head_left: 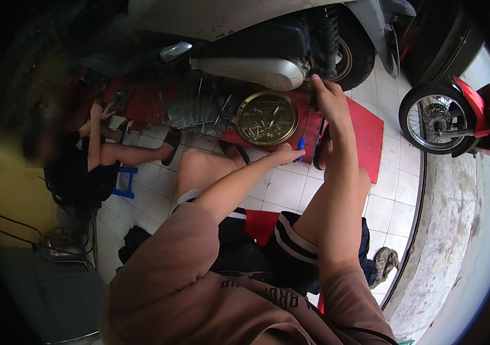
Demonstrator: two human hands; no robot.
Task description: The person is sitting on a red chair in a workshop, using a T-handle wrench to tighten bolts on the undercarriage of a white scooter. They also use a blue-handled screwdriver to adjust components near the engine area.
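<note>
A scooter (268,34) is parked at the far side, its muffler (250,70) above a mat (365,135) laid on the floor (282,187). A round tray (267,118) is set on the mat, just below the muffler. The right hand (328,98) is raised beside the muffler's end, to the tray's right; the left hand (287,154) is placed below the tray, closed on a small tool (300,146). Another person (78,155) is seated at left, a second wheel (432,118) at right.

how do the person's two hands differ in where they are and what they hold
The left hand sits low, near the knee, its grip closed on a small blue-handled tool; the right hand reaches higher, up beside the grey scooter's silver exhaust. What the right hand grips is too dark to tell, while the left hand's tool shows plainly. Both are bare and lie near the round gold metal tray.
</note>
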